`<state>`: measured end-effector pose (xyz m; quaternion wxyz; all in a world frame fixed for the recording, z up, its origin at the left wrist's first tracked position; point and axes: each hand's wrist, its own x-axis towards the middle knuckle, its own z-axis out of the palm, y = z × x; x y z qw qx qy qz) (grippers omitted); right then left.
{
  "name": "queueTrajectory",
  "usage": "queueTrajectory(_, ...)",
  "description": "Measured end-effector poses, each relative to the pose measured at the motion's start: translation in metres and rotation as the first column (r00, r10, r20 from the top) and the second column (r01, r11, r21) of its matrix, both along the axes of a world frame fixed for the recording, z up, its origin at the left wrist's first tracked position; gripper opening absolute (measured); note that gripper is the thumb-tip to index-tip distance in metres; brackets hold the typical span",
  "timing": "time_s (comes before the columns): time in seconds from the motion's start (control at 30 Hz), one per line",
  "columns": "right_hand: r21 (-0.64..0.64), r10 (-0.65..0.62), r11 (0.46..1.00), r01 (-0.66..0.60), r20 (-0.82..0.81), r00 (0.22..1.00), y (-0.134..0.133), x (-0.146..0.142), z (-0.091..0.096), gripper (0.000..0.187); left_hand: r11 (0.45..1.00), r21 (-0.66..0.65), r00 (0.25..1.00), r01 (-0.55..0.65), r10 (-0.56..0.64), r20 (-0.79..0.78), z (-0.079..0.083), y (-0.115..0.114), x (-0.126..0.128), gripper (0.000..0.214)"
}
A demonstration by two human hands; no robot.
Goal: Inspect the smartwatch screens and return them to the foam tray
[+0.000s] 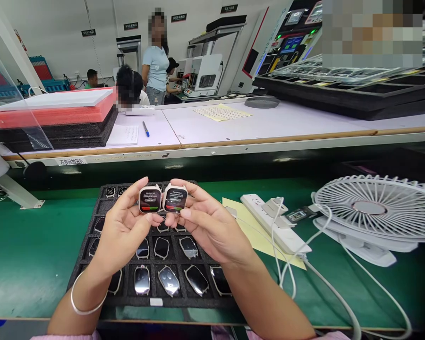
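Above a black foam tray [156, 259], my two hands hold a smartwatch body each, side by side. My left hand [125, 222] pinches the left smartwatch [150, 199] between thumb and fingers. The right smartwatch [175, 198] sits between the fingertips and thumb of my right hand [208, 222]. Both screens are lit, with white text and a red and green bar along the bottom. They face me, without straps. Several more watch bodies with dark screens lie in the tray's compartments; my hands and forearms hide some of them.
On the green bench [31, 264], a white power strip [274, 224] with cables and a white fan [371, 212] stand at right. The raised shelf [184, 125] behind bears foam stacks [56, 111], a pen [146, 129] and a black tray [340, 97]. Several people are beyond.
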<state>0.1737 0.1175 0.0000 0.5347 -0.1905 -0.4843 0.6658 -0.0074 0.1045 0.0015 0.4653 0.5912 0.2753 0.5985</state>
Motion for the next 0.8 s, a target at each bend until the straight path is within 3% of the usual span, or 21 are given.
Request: queueTrajectory(0.8, 0.059, -0.073, 0.996, 0.067, 0.108, 0.991, -0.0034, 0.0008, 0.0036, 0.046, 0.992, 0.057, 0.992, -0.108, 0.112, -0.064, -0.0009, 0.0014, 0.0011, 0.05)
